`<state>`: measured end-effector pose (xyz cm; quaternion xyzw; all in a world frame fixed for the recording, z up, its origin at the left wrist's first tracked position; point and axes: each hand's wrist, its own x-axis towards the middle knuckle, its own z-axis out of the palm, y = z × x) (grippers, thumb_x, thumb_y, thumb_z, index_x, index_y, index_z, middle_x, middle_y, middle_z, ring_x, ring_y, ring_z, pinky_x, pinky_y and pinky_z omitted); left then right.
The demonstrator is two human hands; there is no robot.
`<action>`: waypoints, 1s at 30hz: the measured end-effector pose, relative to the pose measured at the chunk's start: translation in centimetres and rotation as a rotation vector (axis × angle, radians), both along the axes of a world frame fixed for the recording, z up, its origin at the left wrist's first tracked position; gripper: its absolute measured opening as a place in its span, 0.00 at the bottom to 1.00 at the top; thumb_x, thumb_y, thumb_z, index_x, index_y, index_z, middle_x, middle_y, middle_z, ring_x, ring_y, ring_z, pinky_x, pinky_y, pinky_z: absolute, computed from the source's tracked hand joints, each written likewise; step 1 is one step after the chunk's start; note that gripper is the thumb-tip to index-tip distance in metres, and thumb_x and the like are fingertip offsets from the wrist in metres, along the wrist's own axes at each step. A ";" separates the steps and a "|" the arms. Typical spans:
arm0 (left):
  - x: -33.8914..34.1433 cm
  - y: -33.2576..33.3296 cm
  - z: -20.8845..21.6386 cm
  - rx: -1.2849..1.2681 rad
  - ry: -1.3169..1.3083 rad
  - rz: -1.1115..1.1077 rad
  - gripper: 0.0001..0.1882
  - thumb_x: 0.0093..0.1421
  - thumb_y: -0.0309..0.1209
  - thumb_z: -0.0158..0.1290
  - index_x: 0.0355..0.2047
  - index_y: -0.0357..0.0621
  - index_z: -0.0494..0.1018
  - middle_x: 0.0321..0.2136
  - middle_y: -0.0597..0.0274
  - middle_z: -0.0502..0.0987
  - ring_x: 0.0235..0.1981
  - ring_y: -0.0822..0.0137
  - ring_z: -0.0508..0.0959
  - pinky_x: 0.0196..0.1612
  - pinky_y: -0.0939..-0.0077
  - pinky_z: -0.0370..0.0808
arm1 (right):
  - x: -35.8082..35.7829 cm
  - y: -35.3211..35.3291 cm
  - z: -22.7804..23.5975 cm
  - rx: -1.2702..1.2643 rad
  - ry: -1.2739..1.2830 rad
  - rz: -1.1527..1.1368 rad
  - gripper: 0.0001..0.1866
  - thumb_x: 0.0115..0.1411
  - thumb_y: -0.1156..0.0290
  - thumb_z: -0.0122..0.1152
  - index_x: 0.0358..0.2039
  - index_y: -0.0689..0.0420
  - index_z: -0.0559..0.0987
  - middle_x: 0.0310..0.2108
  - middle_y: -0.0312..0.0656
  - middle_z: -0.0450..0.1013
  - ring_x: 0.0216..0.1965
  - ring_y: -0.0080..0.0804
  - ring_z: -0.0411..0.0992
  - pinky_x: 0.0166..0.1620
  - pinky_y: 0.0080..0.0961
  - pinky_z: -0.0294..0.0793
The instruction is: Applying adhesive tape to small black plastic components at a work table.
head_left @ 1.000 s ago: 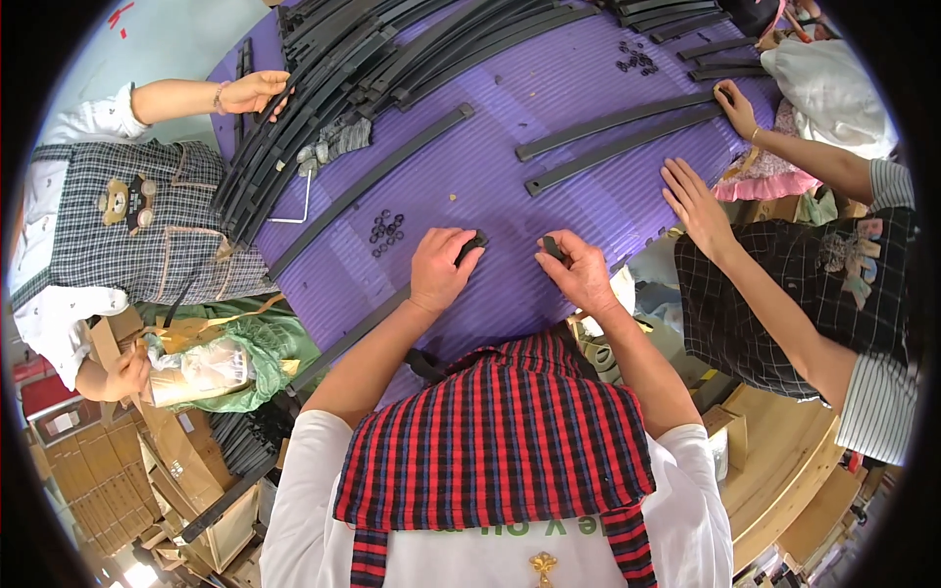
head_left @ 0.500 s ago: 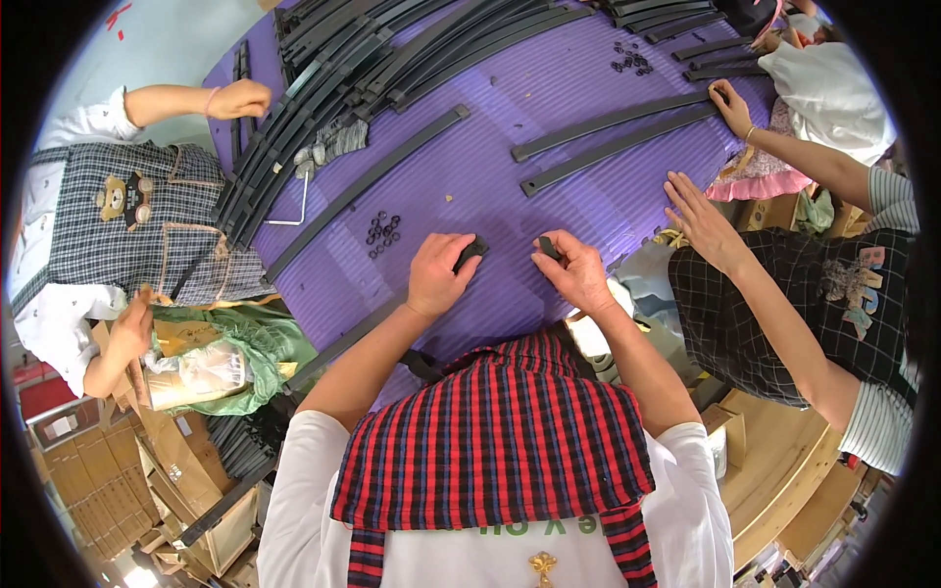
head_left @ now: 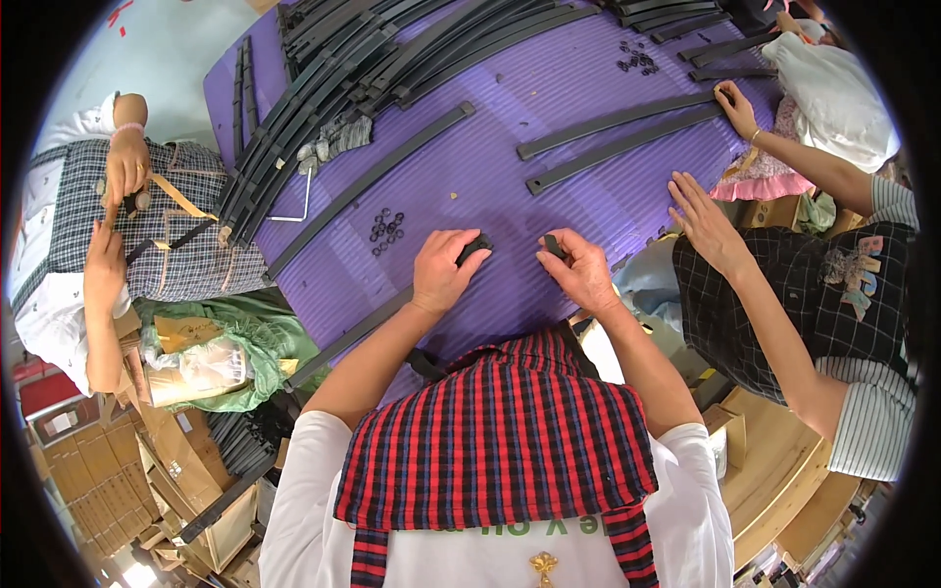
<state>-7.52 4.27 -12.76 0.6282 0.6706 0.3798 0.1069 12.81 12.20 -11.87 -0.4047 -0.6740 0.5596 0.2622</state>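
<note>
Currently, your left hand [head_left: 443,271] is gripping a black piece [head_left: 472,249] | your right hand [head_left: 582,273] is pinching a small black block [head_left: 553,245] | both are sitting apart over the ribbed purple mat [head_left: 506,292] | seemingly you're positioning; joining would be needing alignment.

Green lettering [head_left: 520,529] on white shirt [head_left: 681,510]

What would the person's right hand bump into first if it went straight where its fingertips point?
Probably the black piece held in the left hand. The right hand points left toward it, across the purple sheet. Heights are hard to judge from above, so it might miss.
</note>
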 end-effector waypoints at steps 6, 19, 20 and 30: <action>0.0 0.1 0.1 -0.008 -0.019 0.002 0.12 0.46 0.34 0.58 0.31 0.42 0.74 0.30 0.59 0.75 0.33 0.59 0.73 0.37 0.70 0.70 | -0.1 0.0 0.6 0.006 -0.014 0.003 0.09 0.53 0.75 0.58 0.34 0.62 0.73 0.22 0.26 0.66 0.21 0.09 0.58 0.23 0.08 0.59; 0.2 0.0 0.3 -0.019 -0.083 0.020 0.10 0.47 0.33 0.57 0.30 0.42 0.74 0.29 0.60 0.75 0.32 0.60 0.73 0.36 0.70 0.70 | 0.0 -0.2 0.8 -0.008 -0.035 -0.006 0.09 0.53 0.75 0.58 0.35 0.62 0.73 0.22 0.27 0.67 0.22 0.09 0.59 0.25 0.08 0.61; 0.2 0.0 0.4 -0.018 -0.085 0.020 0.11 0.47 0.33 0.57 0.30 0.42 0.75 0.29 0.60 0.75 0.32 0.60 0.73 0.37 0.70 0.70 | 0.1 -0.2 0.8 -0.007 -0.035 -0.005 0.09 0.53 0.75 0.58 0.35 0.62 0.73 0.22 0.27 0.67 0.22 0.09 0.59 0.25 0.08 0.61; 0.4 -0.1 0.4 -0.018 -0.073 0.019 0.11 0.46 0.33 0.58 0.30 0.42 0.75 0.29 0.60 0.75 0.33 0.60 0.73 0.37 0.71 0.70 | 0.3 -0.2 1.1 0.004 -0.053 -0.002 0.10 0.53 0.75 0.59 0.35 0.62 0.72 0.22 0.27 0.66 0.22 0.09 0.59 0.25 0.08 0.61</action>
